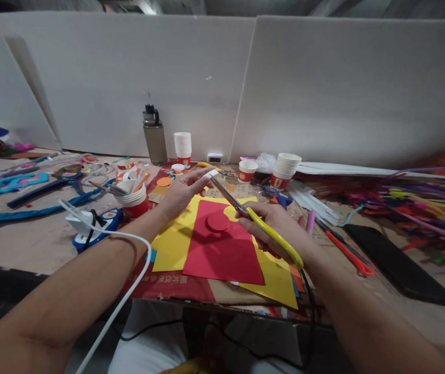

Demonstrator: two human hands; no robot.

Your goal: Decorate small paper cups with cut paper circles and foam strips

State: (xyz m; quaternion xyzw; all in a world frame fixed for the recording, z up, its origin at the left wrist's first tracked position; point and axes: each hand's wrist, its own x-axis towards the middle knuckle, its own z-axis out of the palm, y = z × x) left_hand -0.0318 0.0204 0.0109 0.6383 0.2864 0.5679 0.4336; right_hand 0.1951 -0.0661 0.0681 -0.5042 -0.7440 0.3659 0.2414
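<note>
My right hand (280, 221) is wrapped round the yellow handle of a pair of scissors (271, 236). Their metal blades point up and left and look nearly closed. At the blade tips, my left hand (185, 191) pinches a small white piece (212, 173), perhaps paper; its exact shape is too small to tell. Below both hands lies a red sheet of paper (222, 254) with a round red disc (217, 222) on it. Yellow sheets (171, 246) stick out on both sides beneath the red one.
Left stand paper cups (134, 200) holding pens and a blue power strip (103, 228) with a white cable. Behind are a bottle (154, 137) and stacked cups (285, 169). A red cutter (350, 254), a black phone-like slab (401, 265) and pipe cleaners (436, 213) lie right.
</note>
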